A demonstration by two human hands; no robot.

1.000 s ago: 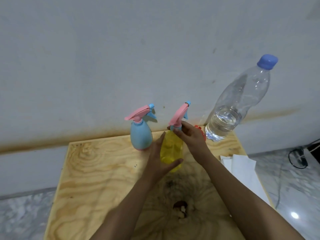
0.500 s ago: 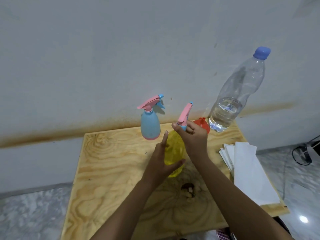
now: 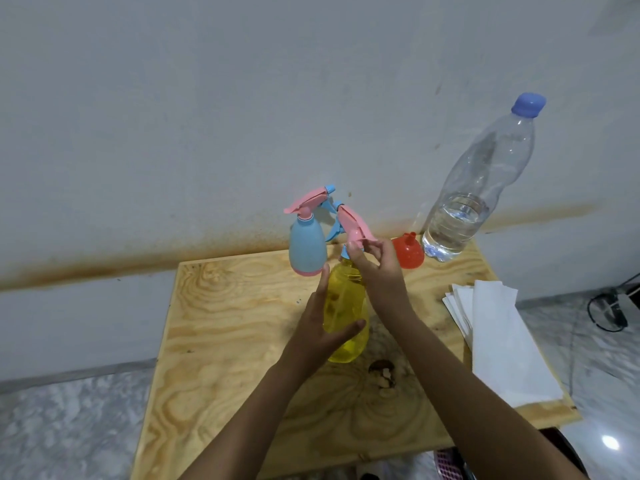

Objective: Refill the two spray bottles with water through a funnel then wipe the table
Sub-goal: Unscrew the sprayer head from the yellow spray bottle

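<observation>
Yellow spray bottle stands upright mid-counter. The left grip wraps its body, thumb across the front, fingers behind. The right grip pinches the pink trigger head w/ curled fingertips just above the bottle's neck; the head is tilted. Behind-left of the yellow bottle: blue spray bottle, upright. Behind-right: red funnel, spout up, beside a part-filled clear water bottle. Right of it: stacked white paper sheets.
</observation>
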